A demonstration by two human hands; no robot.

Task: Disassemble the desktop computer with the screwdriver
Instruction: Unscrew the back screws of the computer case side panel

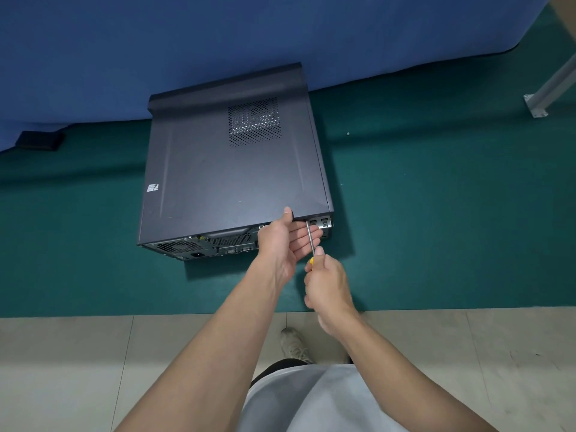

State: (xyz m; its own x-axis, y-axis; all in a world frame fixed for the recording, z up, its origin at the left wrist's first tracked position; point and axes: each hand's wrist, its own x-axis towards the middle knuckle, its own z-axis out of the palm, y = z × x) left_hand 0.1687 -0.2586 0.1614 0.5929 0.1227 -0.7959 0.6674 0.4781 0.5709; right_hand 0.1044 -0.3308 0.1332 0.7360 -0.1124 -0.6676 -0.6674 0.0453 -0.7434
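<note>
A dark grey metal desktop computer case (224, 169) lies on its side on the green-covered tabletop (436, 213), its front end against a blue cloth (156, 42). The rear panel of ports (218, 243) faces the person.

The left hand (282, 241) rests at the rear edge, thumb on top of the side panel and straight fingers (307, 233) laid against the back.

The right hand (327, 285) grips a yellow-handled screwdriver (310, 238) with its fingers wrapped round the handle. The steel shaft reaches to the rear corner beside the silver slot brackets (321, 222).

A perforated vent (254, 121) and a small sticker (152, 188) mark the upper panel.
</note>
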